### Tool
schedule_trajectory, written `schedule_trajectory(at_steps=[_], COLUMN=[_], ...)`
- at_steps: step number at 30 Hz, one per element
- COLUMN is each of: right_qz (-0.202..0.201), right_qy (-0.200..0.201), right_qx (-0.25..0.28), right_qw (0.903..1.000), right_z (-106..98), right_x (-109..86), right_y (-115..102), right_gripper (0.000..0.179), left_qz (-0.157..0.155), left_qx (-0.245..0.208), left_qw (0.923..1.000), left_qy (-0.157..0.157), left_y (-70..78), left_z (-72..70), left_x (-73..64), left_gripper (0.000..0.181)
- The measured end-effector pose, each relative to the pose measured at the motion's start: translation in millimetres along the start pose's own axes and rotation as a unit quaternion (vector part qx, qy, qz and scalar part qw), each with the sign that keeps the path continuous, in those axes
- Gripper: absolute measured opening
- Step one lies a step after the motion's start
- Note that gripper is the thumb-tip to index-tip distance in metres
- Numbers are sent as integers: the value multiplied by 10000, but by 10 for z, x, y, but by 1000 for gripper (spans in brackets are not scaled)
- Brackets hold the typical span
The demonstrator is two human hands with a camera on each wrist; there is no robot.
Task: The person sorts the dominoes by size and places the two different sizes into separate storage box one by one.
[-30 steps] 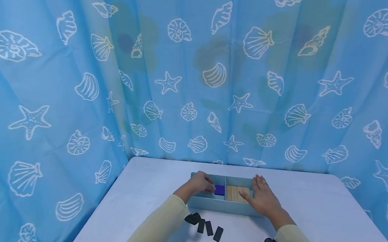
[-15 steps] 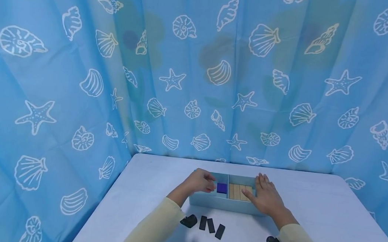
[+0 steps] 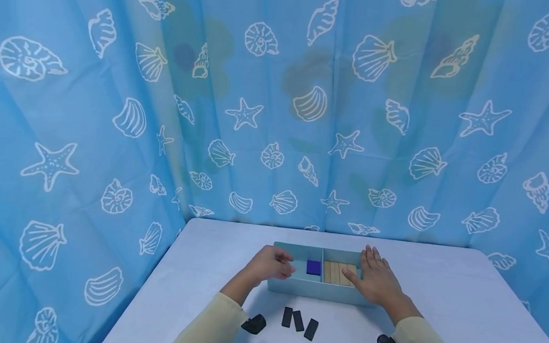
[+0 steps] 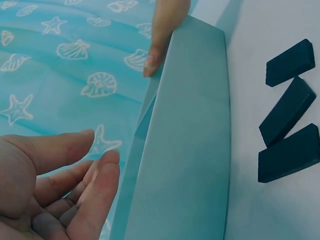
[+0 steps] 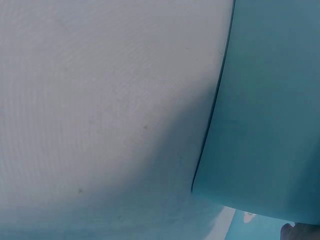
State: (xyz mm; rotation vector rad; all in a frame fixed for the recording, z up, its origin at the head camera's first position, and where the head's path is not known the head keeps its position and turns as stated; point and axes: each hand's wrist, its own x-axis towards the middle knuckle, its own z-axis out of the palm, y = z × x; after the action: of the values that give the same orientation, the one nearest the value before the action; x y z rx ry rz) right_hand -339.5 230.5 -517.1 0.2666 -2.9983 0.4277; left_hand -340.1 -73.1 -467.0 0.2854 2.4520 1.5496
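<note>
Flanking blue box [image 3: 316, 291]: left hand [image 3: 271, 263] loosely curled, right hand [image 3: 379, 278] straight-fingered; 3 black blocks [image 3: 298, 321] nearby.

Blue curtains [image 3: 264, 186] printed with white outlines of shells [image 3: 373, 58] and starfish [image 3: 50, 165] hang in loose folds behind the white table [image 3: 460, 293] and along its left side; faint greenish patches [image 3: 221, 37] tint the upper part, and the table's far corners are rounded

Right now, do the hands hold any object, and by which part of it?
Nothing is held: the left hand is empty; the straight-fingered right hand only rests on the box.
</note>
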Motion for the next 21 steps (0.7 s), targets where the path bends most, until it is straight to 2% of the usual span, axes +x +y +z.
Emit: schedule_trajectory(at_steps=[7,14,21], right_qz=[22,52,31], right_qy=[-61,-147,-219], right_qx=[82,168,103], right_qw=[9999,9997,9997], right_z=[-4,-26,-50], right_x=[-25,-46,-3], right_y=[-43,-67,-31], right_gripper=[99,99,103], left_qz=[-55,-68,-165], left_qx=[-28,-352,-489], left_qw=[9999,9993,9987], left_qy=[160,85,-37], left_y=[-102,-206,-289], left_z=[-52,-35,25], left_x=[-110,-208,-283], left_gripper=[29,25,23])
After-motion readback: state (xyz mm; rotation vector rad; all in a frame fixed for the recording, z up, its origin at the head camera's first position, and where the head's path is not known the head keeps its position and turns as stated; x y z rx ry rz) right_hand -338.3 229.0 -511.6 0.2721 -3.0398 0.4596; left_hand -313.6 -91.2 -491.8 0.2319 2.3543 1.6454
